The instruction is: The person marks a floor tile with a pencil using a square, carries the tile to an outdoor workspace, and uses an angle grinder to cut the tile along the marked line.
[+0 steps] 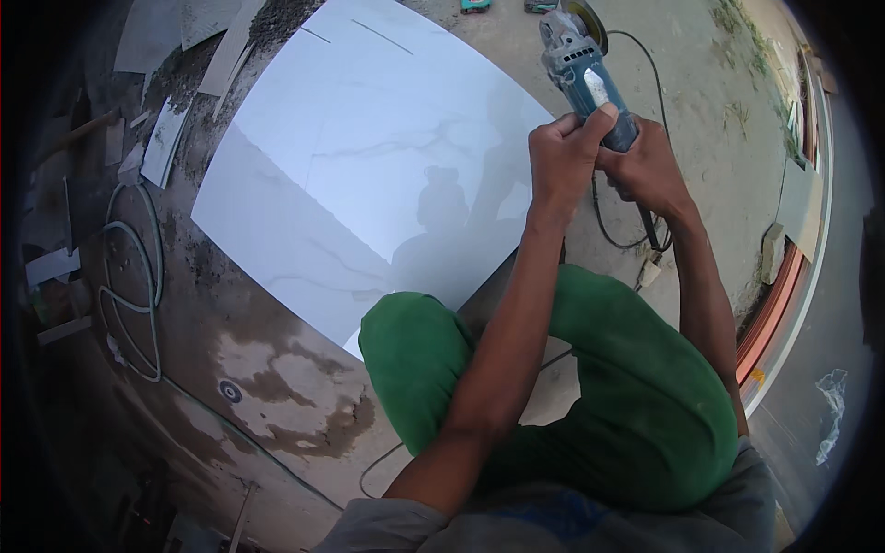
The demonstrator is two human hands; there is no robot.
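Both of my hands are closed around a blue angle grinder [583, 78] with a grey metal head and a disc at its far end. My left hand [564, 152] grips the body from the left, thumb laid along its top. From the right, my right hand [650, 166] wraps the rear of the body, where the dark cord comes out. The grinder is held beyond my knees, by the right edge of a large white marble-look tile [369, 138]. Two short dark lines mark the tile's far end, and a shadow falls across its surface.
A pale hose [152, 295] coils on the ground at left, near broken tile pieces [166, 138]. A round disc [230, 392] lies on the damp concrete. The grinder's cord [659, 83] loops at right, and a teal tool [475, 5] sits at the far edge.
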